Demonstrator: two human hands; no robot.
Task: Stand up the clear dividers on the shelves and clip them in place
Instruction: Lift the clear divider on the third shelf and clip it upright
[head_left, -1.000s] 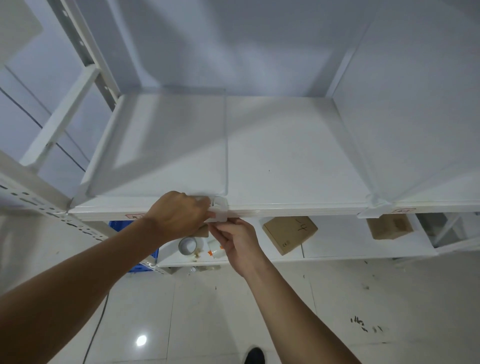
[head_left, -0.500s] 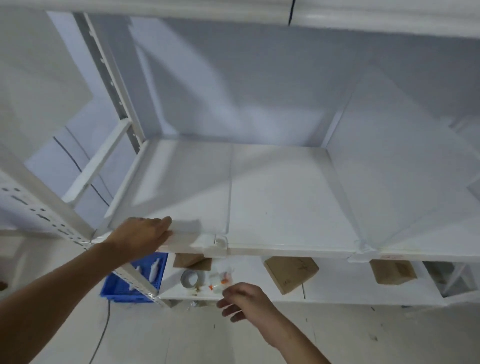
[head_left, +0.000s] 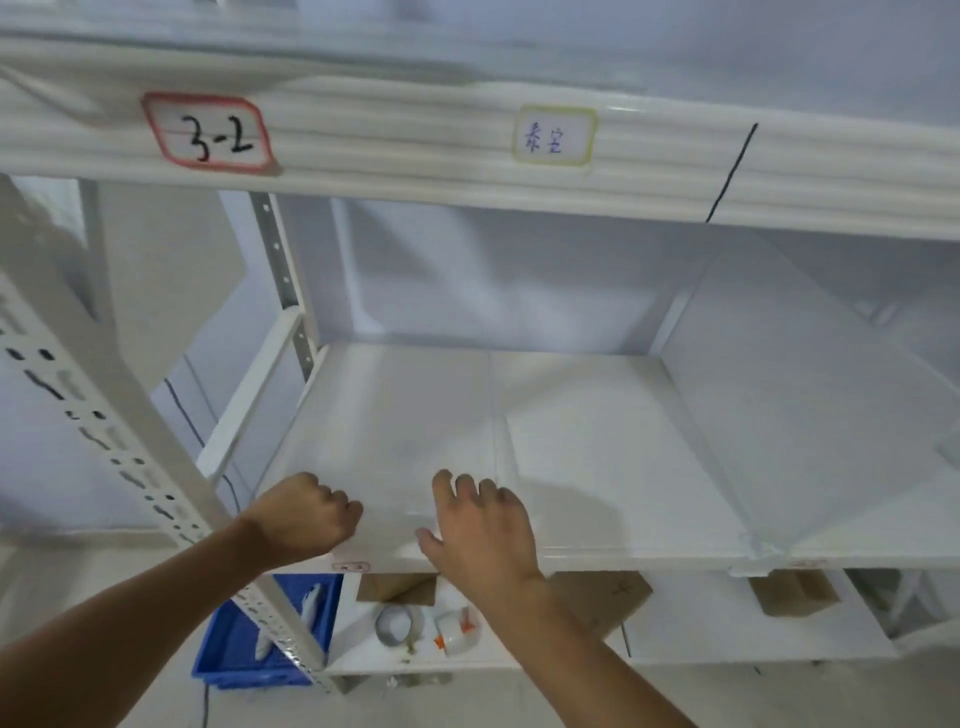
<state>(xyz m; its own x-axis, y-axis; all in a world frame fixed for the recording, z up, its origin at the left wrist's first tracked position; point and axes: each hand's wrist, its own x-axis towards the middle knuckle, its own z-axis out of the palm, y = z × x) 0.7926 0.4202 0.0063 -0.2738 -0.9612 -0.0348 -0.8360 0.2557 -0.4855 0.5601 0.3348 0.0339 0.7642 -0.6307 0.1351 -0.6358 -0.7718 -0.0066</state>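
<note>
A clear divider (head_left: 410, 426) lies flat on the left half of the white middle shelf (head_left: 623, 558); its right edge runs front to back near the shelf's middle. My left hand (head_left: 306, 514) is curled around the divider's front left edge. Spread palm-down, my right hand (head_left: 483, 530) rests on the divider's front right corner and hides the clip there. A second clear divider (head_left: 805, 415) stands upright at the right, held at the shelf front by a white clip (head_left: 753, 551).
The upper shelf beam carries a "3-2" label (head_left: 208, 132) and a yellow-framed label (head_left: 553, 136). A perforated upright (head_left: 130, 467) runs down the left. Below are a tape roll (head_left: 397, 623), cardboard boxes (head_left: 613, 597) and a blue bin (head_left: 234, 649).
My view has tilted up to show the upper beam. My right hand rose from below the shelf onto the divider's front corner. My left hand slid left and curled on the front edge.
</note>
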